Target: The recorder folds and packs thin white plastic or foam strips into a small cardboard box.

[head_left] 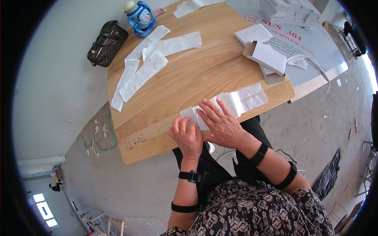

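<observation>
A row of overlapping clear plastic bags (252, 98) lies along the near edge of the wooden table (177, 86), partly covered by my hands. My left hand (186, 137) is at the left end of the row, its fingers curled and closed on the bags' edge. My right hand (222, 125) lies palm down over the middle of the row, fingers stretched out and slightly apart. Toward the right, the bags look glossy and see-through. What lies under my right palm is hidden.
More flat white plastic bags (143, 76) lie in strips at the table's left. White boxes (271, 57), one with its flaps open, sit at the right. A blue bottle (141, 19) and a dark handbag (107, 43) stand beyond the left edge. Stacked white pieces (291, 11) are far right.
</observation>
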`<state>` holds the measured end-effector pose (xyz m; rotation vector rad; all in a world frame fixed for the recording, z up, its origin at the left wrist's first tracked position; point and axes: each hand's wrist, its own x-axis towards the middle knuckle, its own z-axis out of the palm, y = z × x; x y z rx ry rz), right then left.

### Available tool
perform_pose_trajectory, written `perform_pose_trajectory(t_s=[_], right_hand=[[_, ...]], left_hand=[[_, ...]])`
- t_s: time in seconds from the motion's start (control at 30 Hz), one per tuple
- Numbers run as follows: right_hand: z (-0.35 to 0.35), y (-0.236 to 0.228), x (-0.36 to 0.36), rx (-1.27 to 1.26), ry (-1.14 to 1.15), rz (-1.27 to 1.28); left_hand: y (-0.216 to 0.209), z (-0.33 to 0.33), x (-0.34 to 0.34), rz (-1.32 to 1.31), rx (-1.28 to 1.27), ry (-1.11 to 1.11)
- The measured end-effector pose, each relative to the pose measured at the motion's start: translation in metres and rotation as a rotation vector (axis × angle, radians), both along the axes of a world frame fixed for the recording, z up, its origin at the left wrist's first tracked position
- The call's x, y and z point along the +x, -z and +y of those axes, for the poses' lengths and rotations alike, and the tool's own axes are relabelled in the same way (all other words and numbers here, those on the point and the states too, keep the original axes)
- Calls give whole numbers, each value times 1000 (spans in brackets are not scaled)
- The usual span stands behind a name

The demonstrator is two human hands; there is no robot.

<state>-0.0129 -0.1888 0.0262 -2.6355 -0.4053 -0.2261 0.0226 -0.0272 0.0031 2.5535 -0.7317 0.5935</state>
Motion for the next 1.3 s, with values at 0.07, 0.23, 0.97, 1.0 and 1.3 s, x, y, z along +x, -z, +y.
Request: perform_pose_trajectory(t_s=[0.07, 0.23, 0.97, 1.0, 1.3], right_hand=[[3, 10, -2, -44, 7, 32], [5, 13, -2, -164, 17, 83], [-10, -14, 3, 1559, 475, 505], [-11, -11, 4, 1559, 476, 504], [-25, 1, 7, 587, 692, 204]], left_hand=[[1, 2, 1, 11, -11, 18], [15, 9, -2, 175, -428, -88], [-20, -50, -20, 228, -534, 141], [-19, -52, -22, 228, -534, 141], [-9, -22, -30, 162, -323, 94]])
